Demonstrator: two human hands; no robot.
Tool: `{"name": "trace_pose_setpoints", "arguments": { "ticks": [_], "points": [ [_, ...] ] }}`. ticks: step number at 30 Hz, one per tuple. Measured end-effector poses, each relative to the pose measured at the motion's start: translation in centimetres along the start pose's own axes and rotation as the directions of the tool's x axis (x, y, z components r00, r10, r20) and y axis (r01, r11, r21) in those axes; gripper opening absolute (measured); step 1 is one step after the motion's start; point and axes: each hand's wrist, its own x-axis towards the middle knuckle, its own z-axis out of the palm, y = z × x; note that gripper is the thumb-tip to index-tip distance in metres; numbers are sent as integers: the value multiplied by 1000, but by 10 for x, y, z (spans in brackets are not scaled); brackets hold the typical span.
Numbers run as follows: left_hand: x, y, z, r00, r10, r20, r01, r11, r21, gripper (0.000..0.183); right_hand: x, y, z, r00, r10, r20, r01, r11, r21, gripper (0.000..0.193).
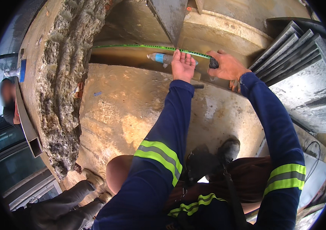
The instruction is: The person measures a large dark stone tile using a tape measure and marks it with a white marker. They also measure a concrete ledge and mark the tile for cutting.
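A green tape measure blade (140, 46) runs across the far part of the view, stretched from the broken concrete at left to its dark case. My right hand (230, 66) is closed around that tape measure case (213, 63). My left hand (183, 68) has its palm turned up, and its thumb and finger tips pinch the blade just below the lower corner of a grey panel (169, 17). Under the blade, beside my left hand, a clear plastic bottle (158, 57) with a blue label lies on its side, partly hidden by my fingers.
A thick, rough-broken concrete edge (61, 76) rises at left. Several grey metal sheets (304, 80) lean at right. A short dark rod (198, 86) lies by my left wrist. Another person's legs (63, 201) show lower left; a further person (9, 97) is at far left.
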Motion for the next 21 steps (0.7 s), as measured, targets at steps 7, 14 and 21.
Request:
{"name": "trace_pose_setpoints", "arguments": {
  "ticks": [7,14,21],
  "points": [
    [23,3,-11,1000,-22,-16,23,999,49,17,23,19,23,999,-30,-28,30,1000,1,74],
    [38,-1,-14,998,-33,-57,36,997,63,14,34,30,32,999,-31,-34,31,999,9,70],
    [53,-5,-22,1000,-25,9,25,998,55,16,37,29,38,997,-12,-70,9,999,-53,70]
  ]
}}
